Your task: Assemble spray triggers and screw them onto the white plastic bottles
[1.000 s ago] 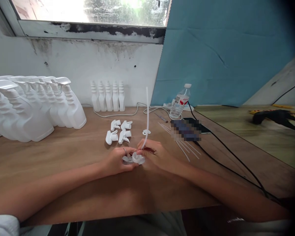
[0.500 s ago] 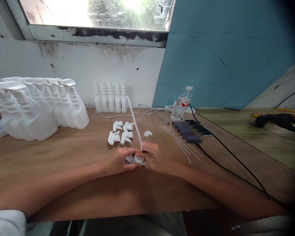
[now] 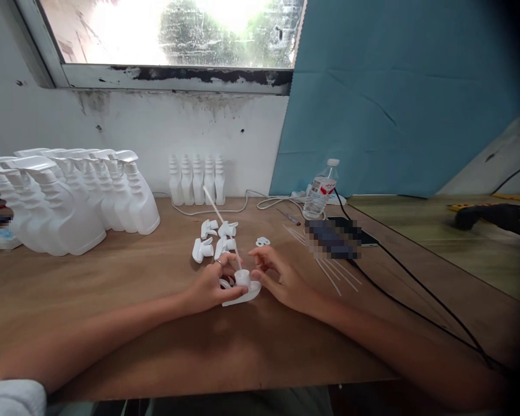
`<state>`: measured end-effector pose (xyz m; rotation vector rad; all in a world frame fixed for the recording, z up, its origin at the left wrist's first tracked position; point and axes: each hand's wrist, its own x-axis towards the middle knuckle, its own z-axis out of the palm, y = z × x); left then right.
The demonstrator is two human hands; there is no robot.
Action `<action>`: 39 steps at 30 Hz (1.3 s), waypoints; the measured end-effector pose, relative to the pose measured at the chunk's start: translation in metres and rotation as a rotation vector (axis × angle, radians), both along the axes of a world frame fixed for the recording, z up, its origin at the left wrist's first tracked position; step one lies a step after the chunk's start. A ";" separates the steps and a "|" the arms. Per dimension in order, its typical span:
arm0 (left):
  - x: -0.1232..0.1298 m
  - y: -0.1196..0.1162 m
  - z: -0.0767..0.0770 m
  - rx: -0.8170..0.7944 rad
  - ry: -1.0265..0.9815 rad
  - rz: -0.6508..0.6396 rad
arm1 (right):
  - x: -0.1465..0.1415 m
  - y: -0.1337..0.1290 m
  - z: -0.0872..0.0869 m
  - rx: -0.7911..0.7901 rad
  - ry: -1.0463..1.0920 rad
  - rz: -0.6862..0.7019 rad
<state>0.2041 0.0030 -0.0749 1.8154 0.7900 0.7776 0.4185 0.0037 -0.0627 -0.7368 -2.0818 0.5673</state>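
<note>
My left hand point(image 3: 214, 284) grips a white spray head point(image 3: 242, 279), which lies on its side with its round collar facing up. A thin white tube point(image 3: 214, 205) rises from the collar and leans away to the left. Just right of the spray head, my right hand point(image 3: 279, 280) is apart from it, fingers spread and nothing in them. Several loose white spray heads point(image 3: 203, 249) lie beyond my left hand. Small white rings point(image 3: 263, 241) rest on the table past my right fingertips.
Large white bottles point(image 3: 80, 214) stand at the left, and several small white bottles point(image 3: 198, 185) by the wall. At the right are a clear water bottle point(image 3: 320, 193), a blurred-out phone point(image 3: 333, 238), thin tubes point(image 3: 329, 266), a pen point(image 3: 291, 218) and black cables point(image 3: 416, 283).
My right hand has let go of the spray head and tube and opened, moving slightly right. The tube now leans further left. The camera view has shifted a little.
</note>
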 end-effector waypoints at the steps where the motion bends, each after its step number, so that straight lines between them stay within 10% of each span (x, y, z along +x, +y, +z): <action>1: 0.000 0.000 0.000 -0.042 -0.039 -0.004 | 0.003 0.000 0.000 0.084 -0.022 0.025; 8: -0.001 0.003 -0.004 -0.044 -0.133 -0.055 | 0.008 0.002 -0.004 0.712 -0.467 0.153; 16: -0.017 0.005 0.004 0.237 -0.082 -0.123 | 0.011 0.000 0.006 0.979 -0.491 0.120; 19: -0.029 0.037 0.013 0.404 -0.075 0.116 | 0.023 0.007 0.014 0.992 -0.503 0.049; 23: -0.048 0.117 0.032 0.481 0.048 0.794 | 0.039 0.019 0.021 0.977 -0.451 -0.086; 28: -0.077 0.214 0.043 0.443 0.059 1.222 | 0.052 0.024 0.026 0.948 -0.422 -0.175; 39: -0.105 0.280 0.022 0.233 0.149 1.335 | 0.061 0.023 0.037 0.903 -0.332 -0.179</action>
